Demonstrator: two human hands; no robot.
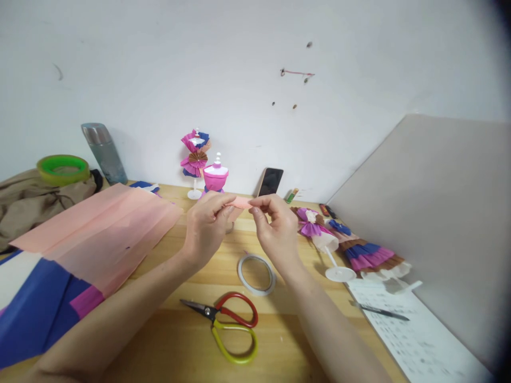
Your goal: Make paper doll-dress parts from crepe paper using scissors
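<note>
A small strip of pink crepe paper (241, 202) is stretched between my two hands above the middle of the table. My left hand (206, 226) pinches its left end between thumb and fingers, and my right hand (277, 229) pinches the right end. Below them on the wood lies a roll of double-sided tape (257, 291). Scissors (209, 312) with one red and one yellow handle rest nearer to me, blades pointing left. Just behind my left hand stands a small dress form (216, 176) wrapped in pink paper.
Large pink paper sheets (107, 218) and blue paper (43, 303) cover the left side. Behind stand a flask (104, 153), a green tape roll (63, 169), another dressed form (195, 159) and a phone (270, 182). Paper dresses (371, 254), a pen (383, 311) and a written sheet (415, 335) lie right.
</note>
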